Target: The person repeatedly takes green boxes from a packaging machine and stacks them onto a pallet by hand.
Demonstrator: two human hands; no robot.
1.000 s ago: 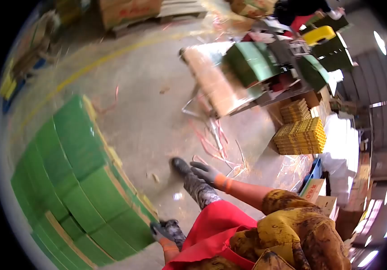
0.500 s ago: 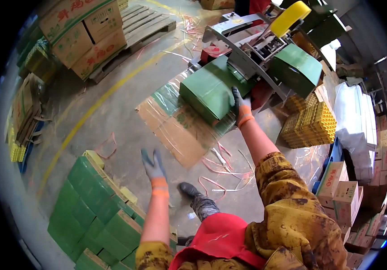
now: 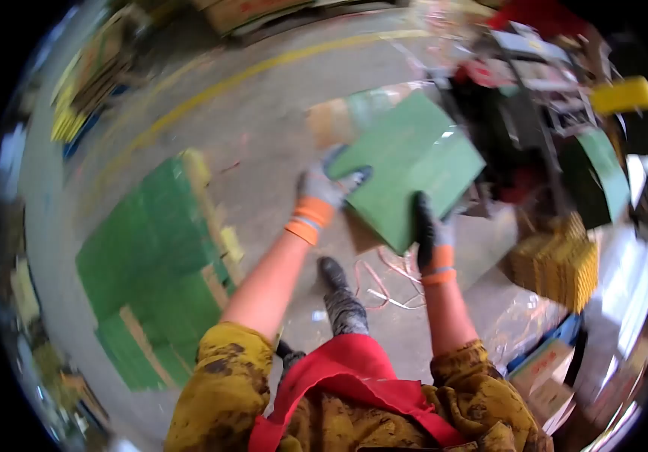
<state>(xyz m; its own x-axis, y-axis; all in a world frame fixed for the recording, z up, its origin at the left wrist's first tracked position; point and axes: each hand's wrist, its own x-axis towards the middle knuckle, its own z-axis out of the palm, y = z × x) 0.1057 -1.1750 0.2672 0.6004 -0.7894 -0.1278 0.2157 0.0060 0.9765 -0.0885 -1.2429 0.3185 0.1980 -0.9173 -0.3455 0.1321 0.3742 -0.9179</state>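
Observation:
A closed green cardboard box (image 3: 414, 162) is held in front of me between both hands, tilted and away from the machine. My left hand (image 3: 328, 187), in a grey glove with an orange cuff, grips its near left corner, thumb over the top. My right hand (image 3: 432, 237), gloved the same way, presses on the near right side. The box's underside and my fingertips beneath it are hidden. At my left stands a stack of green boxes (image 3: 143, 248).
The sealing machine (image 3: 542, 120) with a yellow tape roll (image 3: 624, 95) is at upper right, a second green box (image 3: 603, 177) beside it. Yellow egg trays (image 3: 554, 264) are stacked at right. Flattened cardboard (image 3: 328, 120) and loose straps (image 3: 388, 282) lie on the floor.
The green box has come off the machine's end toward me. My left hand has moved from open in the air onto the box; the right hand stays on it. My view has swung left.

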